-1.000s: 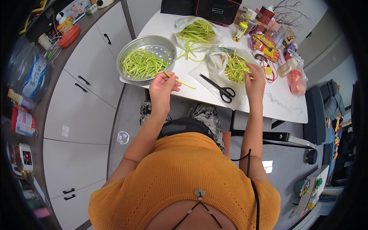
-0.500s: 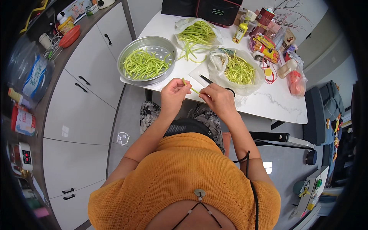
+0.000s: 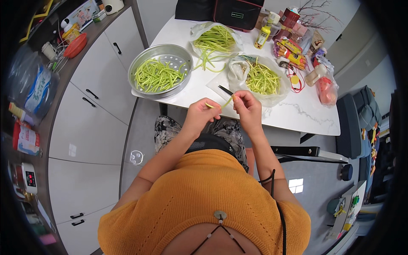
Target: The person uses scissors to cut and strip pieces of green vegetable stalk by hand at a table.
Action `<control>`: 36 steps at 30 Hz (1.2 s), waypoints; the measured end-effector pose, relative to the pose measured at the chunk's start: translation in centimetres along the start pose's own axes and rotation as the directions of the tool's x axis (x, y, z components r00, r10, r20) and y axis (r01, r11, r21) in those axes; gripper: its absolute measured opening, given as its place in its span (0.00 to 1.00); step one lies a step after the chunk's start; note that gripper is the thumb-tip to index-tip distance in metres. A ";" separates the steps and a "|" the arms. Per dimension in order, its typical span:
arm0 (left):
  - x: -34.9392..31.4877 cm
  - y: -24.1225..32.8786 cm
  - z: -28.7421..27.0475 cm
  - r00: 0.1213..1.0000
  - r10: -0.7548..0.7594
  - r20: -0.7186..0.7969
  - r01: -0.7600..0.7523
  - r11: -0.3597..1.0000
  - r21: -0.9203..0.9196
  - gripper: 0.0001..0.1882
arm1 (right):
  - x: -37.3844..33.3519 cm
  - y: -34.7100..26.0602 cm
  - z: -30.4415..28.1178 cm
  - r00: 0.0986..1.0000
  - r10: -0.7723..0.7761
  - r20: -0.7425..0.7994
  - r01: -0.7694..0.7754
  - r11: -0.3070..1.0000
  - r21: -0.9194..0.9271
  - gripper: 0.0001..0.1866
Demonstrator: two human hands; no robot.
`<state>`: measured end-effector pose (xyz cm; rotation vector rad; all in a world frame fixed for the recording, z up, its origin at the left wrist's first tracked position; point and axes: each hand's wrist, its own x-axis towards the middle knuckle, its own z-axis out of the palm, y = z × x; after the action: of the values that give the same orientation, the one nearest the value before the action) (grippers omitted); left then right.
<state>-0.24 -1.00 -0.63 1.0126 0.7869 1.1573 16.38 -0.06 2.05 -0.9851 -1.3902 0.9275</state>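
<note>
A thin green vegetable stem (image 3: 227,103) runs between my two hands above the table's front edge. My left hand (image 3: 201,117) pinches it, and a short end sticks out past the fingers. My right hand (image 3: 248,111) is closed on its other end with thumb and fingertips. Behind the right hand lies a pair of scissors with dark blades (image 3: 225,90); the hand hides its handles. To the left, a round metal strainer pan (image 3: 182,53) contains many short cut stems (image 3: 157,75). Beyond the right hand, an open white plastic bag (image 3: 238,75) holds thin stem scraps (image 3: 262,79).
Long uncut stems (image 3: 214,39) spill from another plastic bag at the back of the white table (image 3: 306,114). A yellow bottle (image 3: 263,36), snack packets (image 3: 291,53) and a bag with something red (image 3: 327,91) crowd the right side. White cabinets (image 3: 91,131) stand to the left.
My right hand has turned more upright and risen slightly, lifting its end of the stem. My left hand has shifted a little down and right. The view has tilted slightly.
</note>
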 end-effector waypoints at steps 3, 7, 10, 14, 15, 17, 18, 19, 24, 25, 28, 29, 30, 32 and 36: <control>-0.4 -0.4 0.6 0.999 -0.009 0.034 0.008 1.000 0.025 0.04 | 0.4 -0.1 -0.3 0.996 0.094 -0.011 -0.090 0.977 0.193 0.06; 0.0 -0.7 -0.3 0.999 -0.035 -0.002 0.035 0.998 -0.061 0.04 | 1.3 0.2 -1.2 0.988 0.146 -0.050 -0.128 0.957 0.261 0.05; 0.2 -0.6 -0.8 0.996 -0.083 -0.030 0.075 0.975 -0.209 0.05 | 1.3 0.5 -2.1 0.986 0.160 -0.056 -0.151 0.979 0.134 0.05; 0.2 -0.4 -0.9 0.997 -0.060 -0.057 0.046 0.973 -0.225 0.05 | 1.2 -0.4 -2.5 0.990 0.132 -0.056 -0.121 0.977 0.176 0.05; 0.3 -0.3 -0.9 0.997 -0.043 -0.063 0.030 0.978 -0.206 0.05 | 1.1 -0.4 -2.8 0.984 0.175 -0.019 -0.169 0.969 0.182 0.05; 0.2 0.0 -0.8 0.995 0.019 -0.095 -0.030 0.993 -0.117 0.05 | 1.0 -0.3 -3.3 0.965 0.257 0.057 -0.263 0.946 0.189 0.06; 0.2 0.1 -0.7 0.993 0.052 -0.109 -0.060 0.996 -0.071 0.06 | 0.9 -0.3 -3.4 0.953 0.282 0.106 -0.297 0.939 0.173 0.06; 0.2 0.2 -0.7 0.991 0.081 -0.106 -0.086 0.995 -0.043 0.06 | 0.8 -0.1 -3.5 0.939 0.307 0.154 -0.330 0.931 0.155 0.06; 0.1 0.6 -0.6 0.981 0.170 -0.090 -0.167 0.985 0.035 0.06 | 0.5 -0.6 -2.9 0.908 0.307 0.287 -0.338 0.939 0.068 0.07; 0.1 0.6 -0.7 0.983 0.165 -0.086 -0.163 0.986 0.030 0.06 | 0.5 -0.3 -2.8 0.907 0.292 0.303 -0.320 0.946 0.048 0.07; 0.1 0.6 -0.7 0.986 0.148 -0.073 -0.146 0.989 0.030 0.06 | 0.4 -0.3 -2.6 0.909 0.254 0.330 -0.280 0.960 0.032 0.07; 0.1 0.5 -0.7 0.988 0.141 -0.066 -0.139 0.990 0.038 0.06 | 0.3 -0.3 -2.6 0.910 0.242 0.336 -0.269 0.963 0.034 0.06; 0.1 0.4 -0.7 0.989 0.134 -0.059 -0.132 0.990 0.047 0.06 | 0.3 -0.3 -2.6 0.915 0.235 0.327 -0.264 0.964 0.044 0.05; 0.1 0.0 -0.7 0.982 0.191 -0.012 -0.186 0.969 0.164 0.06 | 0.3 -0.2 -2.6 0.925 0.223 0.307 -0.254 0.965 0.064 0.04; -0.6 0.9 0.2 0.967 0.245 0.073 -0.249 0.844 0.474 0.07 | 0.2 -0.5 -2.4 0.935 0.227 0.271 -0.257 0.963 0.081 0.03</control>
<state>-0.50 -1.57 0.32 1.5722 0.9849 1.1988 18.75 -0.05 2.67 -0.9880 -1.4320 1.3476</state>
